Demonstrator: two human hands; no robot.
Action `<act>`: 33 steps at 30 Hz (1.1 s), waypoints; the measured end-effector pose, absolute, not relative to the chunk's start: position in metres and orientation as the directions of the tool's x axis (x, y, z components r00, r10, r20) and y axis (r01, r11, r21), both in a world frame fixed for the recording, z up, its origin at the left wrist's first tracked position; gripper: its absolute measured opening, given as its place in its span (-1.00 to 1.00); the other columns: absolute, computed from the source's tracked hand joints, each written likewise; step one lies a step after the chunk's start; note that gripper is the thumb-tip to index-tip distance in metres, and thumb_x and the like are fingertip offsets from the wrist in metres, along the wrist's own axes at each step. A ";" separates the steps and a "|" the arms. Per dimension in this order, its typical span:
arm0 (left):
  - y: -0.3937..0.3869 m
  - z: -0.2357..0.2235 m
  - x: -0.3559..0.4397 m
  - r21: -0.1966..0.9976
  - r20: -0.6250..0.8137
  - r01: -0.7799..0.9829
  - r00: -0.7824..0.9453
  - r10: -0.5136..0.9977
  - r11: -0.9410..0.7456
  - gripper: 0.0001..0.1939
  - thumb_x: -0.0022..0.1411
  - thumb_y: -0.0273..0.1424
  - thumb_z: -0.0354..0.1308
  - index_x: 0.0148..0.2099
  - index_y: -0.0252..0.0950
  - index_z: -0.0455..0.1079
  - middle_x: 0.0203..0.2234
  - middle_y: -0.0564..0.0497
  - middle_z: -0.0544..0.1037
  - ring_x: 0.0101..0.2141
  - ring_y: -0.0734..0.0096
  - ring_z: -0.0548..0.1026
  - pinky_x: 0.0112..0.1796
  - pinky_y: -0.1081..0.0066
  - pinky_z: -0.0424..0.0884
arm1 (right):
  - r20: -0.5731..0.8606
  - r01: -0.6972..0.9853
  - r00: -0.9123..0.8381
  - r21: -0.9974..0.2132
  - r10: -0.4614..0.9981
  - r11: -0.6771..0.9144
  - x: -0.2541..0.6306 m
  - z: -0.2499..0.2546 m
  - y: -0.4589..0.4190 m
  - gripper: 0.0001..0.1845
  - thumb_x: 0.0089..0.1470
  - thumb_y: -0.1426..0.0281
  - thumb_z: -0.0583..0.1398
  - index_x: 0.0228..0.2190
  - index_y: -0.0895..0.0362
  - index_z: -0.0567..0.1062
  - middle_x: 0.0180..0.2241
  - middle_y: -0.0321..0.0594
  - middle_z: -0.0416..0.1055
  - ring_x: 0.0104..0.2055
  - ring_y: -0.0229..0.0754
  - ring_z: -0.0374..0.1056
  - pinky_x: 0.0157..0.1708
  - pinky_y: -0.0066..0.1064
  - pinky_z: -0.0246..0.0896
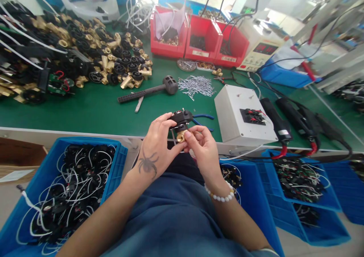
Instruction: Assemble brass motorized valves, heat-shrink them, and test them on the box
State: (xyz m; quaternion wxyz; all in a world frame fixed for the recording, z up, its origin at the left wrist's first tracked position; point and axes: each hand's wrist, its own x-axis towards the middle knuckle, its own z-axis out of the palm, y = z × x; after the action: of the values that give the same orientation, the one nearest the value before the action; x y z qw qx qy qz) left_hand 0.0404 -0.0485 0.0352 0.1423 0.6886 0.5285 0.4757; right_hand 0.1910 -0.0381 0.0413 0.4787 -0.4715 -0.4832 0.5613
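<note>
Between my two hands, over the bench's near edge, is a brass valve with a black housing (182, 117) on top and its round brass opening (181, 136) facing me. My left hand (159, 143) has its fingers wrapped round the black housing from the left. From the right, my right hand (202, 147) pinches the brass body between thumb and fingers. Just beyond the valve lie blue-handled pliers (203, 116), their jaws hidden. A black mallet (153, 90) rests farther back, beside a heap of small metal pins (196, 86).
Brass valve bodies with black parts (125, 59) are piled at the back left. Red bins (199, 55) stand at the back. A grey box with terminals (236, 116) and black power screwdrivers (275, 116) sit right. Below the bench, blue crates (121, 162) hold wired black parts.
</note>
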 end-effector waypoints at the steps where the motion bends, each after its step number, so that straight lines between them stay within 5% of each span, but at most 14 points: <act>1: -0.048 0.033 0.042 0.724 0.490 0.575 -0.040 0.871 -0.381 -0.60 0.18 -0.39 0.38 0.01 -0.23 0.31 0.15 -0.26 0.49 0.19 -0.02 0.47 0.16 -0.07 0.45 | -0.059 -0.043 -0.120 -0.997 0.991 -0.065 0.191 0.041 -0.037 -0.55 0.09 0.03 0.37 -0.27 0.08 0.36 -0.40 -0.35 0.48 -0.49 -0.35 0.36 -0.49 -0.51 0.37; 4: -0.046 0.027 0.044 0.806 0.434 0.488 -0.104 0.895 -0.334 -0.62 0.18 -0.33 0.38 -0.04 -0.22 0.30 0.14 -0.25 0.49 0.17 0.01 0.48 0.11 -0.04 0.49 | 0.026 0.186 -0.177 -0.981 0.984 0.059 0.199 0.045 -0.029 -0.58 0.17 0.00 0.30 -0.20 0.08 0.43 -0.27 -0.24 0.52 -0.43 -0.29 0.40 -0.41 -0.42 0.43; 7: -0.044 0.026 0.044 0.821 0.442 0.453 -0.118 0.889 -0.348 -0.61 0.16 -0.25 0.41 -0.09 -0.21 0.31 0.10 -0.21 0.51 0.15 0.02 0.48 0.12 -0.06 0.48 | 0.244 0.414 -0.267 -0.844 0.932 0.340 0.211 0.054 -0.015 -0.54 0.19 0.03 0.31 0.01 0.01 0.54 0.02 -0.11 0.47 -0.16 -0.14 0.46 -0.08 -0.20 0.49; 11: -0.040 0.027 0.041 0.841 0.422 0.421 -0.117 0.899 -0.340 -0.64 0.11 -0.29 0.42 -0.13 -0.21 0.35 0.09 -0.20 0.51 0.16 0.00 0.47 0.12 -0.07 0.48 | 0.252 0.449 -0.524 -0.730 0.814 0.515 0.225 0.064 -0.001 -0.55 0.24 0.05 0.27 0.10 -0.09 0.58 0.31 -0.11 0.22 0.24 0.03 0.30 0.31 0.01 0.22; 21: -0.037 0.025 0.042 0.851 0.423 0.391 -0.117 0.899 -0.350 -0.62 0.04 -0.33 0.46 -0.18 -0.21 0.34 0.05 -0.18 0.54 0.11 0.05 0.50 0.06 -0.01 0.52 | 0.205 0.453 -0.576 -0.726 0.792 0.517 0.228 0.066 0.008 -0.69 0.22 0.27 0.30 0.00 -0.03 0.62 0.27 -0.09 0.21 -0.21 -0.19 0.41 0.14 -0.04 0.40; 29: -0.039 0.022 0.045 0.844 0.445 0.394 -0.137 0.885 -0.364 -0.61 0.03 -0.34 0.47 -0.19 -0.22 0.33 0.06 -0.20 0.54 0.13 0.04 0.50 0.07 -0.01 0.50 | 0.268 0.435 -0.606 -0.676 0.749 0.594 0.227 0.064 0.006 -0.72 0.25 0.30 0.27 -0.02 0.03 0.62 0.25 -0.04 0.23 -0.19 -0.19 0.42 0.09 -0.12 0.42; 33: -0.036 0.020 0.045 0.852 0.450 0.379 -0.179 0.875 -0.361 -0.59 0.01 -0.36 0.49 -0.19 -0.24 0.34 0.05 -0.20 0.54 0.10 0.06 0.52 0.01 0.03 0.53 | 0.317 0.467 -0.572 -0.632 0.757 0.618 0.237 0.061 0.018 -0.57 0.32 0.12 0.19 0.13 -0.02 0.53 0.30 -0.05 0.22 -0.02 -0.09 0.44 0.09 -0.11 0.43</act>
State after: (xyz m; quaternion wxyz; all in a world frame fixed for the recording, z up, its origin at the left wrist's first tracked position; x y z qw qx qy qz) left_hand 0.0449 -0.0365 0.0197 0.2200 0.6018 0.5208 0.5641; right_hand 0.2367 0.0182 0.0607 0.2910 -0.3595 -0.8511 0.2485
